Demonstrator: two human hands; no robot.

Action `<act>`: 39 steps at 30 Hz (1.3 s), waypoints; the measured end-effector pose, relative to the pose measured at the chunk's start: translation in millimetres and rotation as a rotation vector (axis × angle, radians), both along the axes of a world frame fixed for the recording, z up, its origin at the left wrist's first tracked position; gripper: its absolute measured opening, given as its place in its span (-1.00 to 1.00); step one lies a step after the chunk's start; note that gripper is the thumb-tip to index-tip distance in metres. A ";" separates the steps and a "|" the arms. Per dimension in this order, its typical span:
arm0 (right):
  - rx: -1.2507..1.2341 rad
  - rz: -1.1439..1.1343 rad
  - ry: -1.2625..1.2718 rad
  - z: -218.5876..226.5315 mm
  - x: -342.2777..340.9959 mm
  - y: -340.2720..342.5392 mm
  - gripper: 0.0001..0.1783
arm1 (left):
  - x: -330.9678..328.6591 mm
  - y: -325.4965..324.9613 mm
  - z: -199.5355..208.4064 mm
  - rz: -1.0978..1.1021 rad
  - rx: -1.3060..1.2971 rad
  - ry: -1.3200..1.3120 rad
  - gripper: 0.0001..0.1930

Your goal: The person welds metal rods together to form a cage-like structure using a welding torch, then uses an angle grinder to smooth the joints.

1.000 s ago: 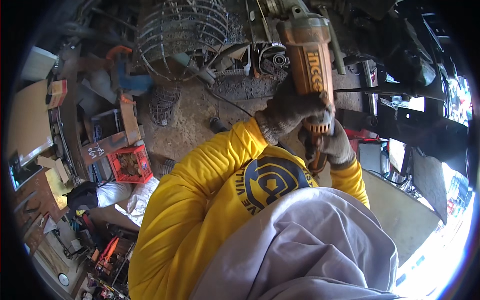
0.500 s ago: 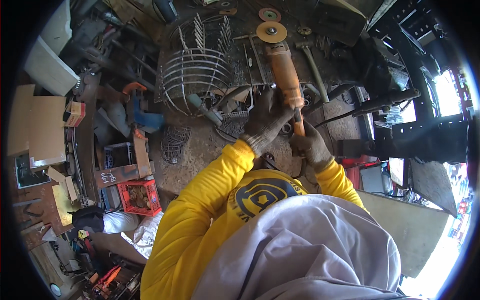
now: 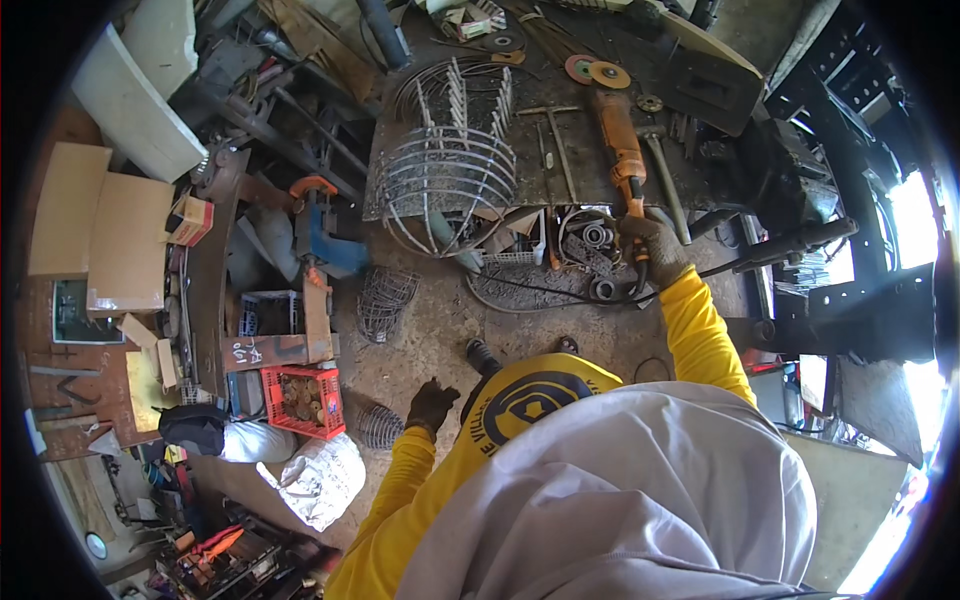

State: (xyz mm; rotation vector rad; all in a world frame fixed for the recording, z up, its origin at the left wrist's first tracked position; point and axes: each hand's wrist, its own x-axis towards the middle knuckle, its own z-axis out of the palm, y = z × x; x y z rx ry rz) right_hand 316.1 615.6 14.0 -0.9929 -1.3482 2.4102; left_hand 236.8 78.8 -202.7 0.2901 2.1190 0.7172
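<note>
An orange angle grinder [image 3: 620, 145] with a tan disc lies along the dark worktable, its disc end pointing away from me. My gloved right hand [image 3: 655, 248] is closed around the rear handle at the table's near edge. Low beside my body, my gloved left hand [image 3: 433, 406] hangs over the floor with nothing in it, fingers apart. A hammer [image 3: 666, 185] lies just right of the grinder. Left of it are a thin T-shaped metal tool [image 3: 561, 150] and a round cage of bent metal rods [image 3: 448, 185] with upright spiky rods behind.
Wire cages [image 3: 388, 300] stand on the floor left of me. A red crate [image 3: 303, 402] of metal pieces and a white sack [image 3: 322, 485] sit nearby. A blue vise [image 3: 335, 245] is at the left bench. The black cable [image 3: 560, 292] loops below the table edge.
The grinder has gone from being held in both hands to resting on the table. My left hand has let go and dropped back toward my left side; my right hand stays on the handle.
</note>
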 end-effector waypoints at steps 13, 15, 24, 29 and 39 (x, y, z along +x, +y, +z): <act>-0.152 0.045 -0.004 -38.2 -13.7 3.4 -0.79 | 12.3 -78.6 -66.2 -0.821 -0.254 0.350 -0.66; -0.068 0.020 -0.034 -20.0 -11.5 -4.1 -0.81 | 1.3 -53.4 -49.8 -0.338 -0.116 0.112 -0.67; 0.192 0.125 -0.092 -27.5 -2.1 -1.7 -0.76 | -32.9 -61.2 -19.0 0.344 0.002 -0.155 -0.76; 0.487 0.083 -0.067 -14.9 3.5 -23.7 -0.64 | -73.6 -35.0 16.6 0.620 -0.007 -0.279 -0.79; 1.009 -0.251 -0.668 -4.2 -4.9 -68.5 -0.24 | -222.4 -33.6 1.9 0.570 0.045 -0.265 -0.63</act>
